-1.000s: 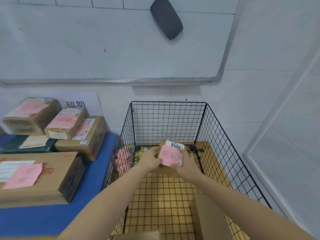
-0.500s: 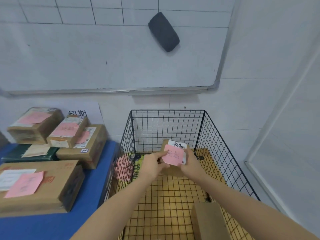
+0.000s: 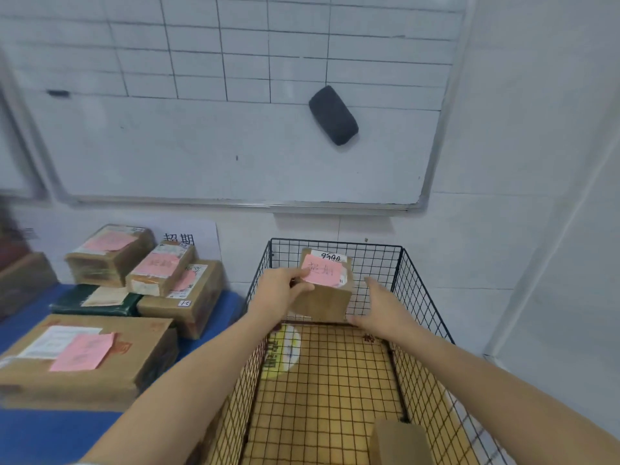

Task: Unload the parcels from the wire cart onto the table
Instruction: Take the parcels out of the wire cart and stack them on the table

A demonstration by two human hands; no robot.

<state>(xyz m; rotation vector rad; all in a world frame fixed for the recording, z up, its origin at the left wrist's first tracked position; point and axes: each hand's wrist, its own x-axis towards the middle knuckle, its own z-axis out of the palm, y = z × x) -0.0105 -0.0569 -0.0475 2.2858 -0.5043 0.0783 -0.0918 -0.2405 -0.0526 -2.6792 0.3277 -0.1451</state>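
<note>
While stacked with labelled boxes [image 3: 90, 357], blue worktop [image 3: 40, 434] at left; left hand [image 3: 280, 293] gripping small parcel [image 3: 327, 290] with pink note, raised above wire cart [image 3: 426, 333]; right hand [image 3: 382, 308] spread wide, just beside parcel

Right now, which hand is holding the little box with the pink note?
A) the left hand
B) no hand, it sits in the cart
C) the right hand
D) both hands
A: the left hand grips the small cardboard parcel; the right hand is open beside it, not touching.
</note>
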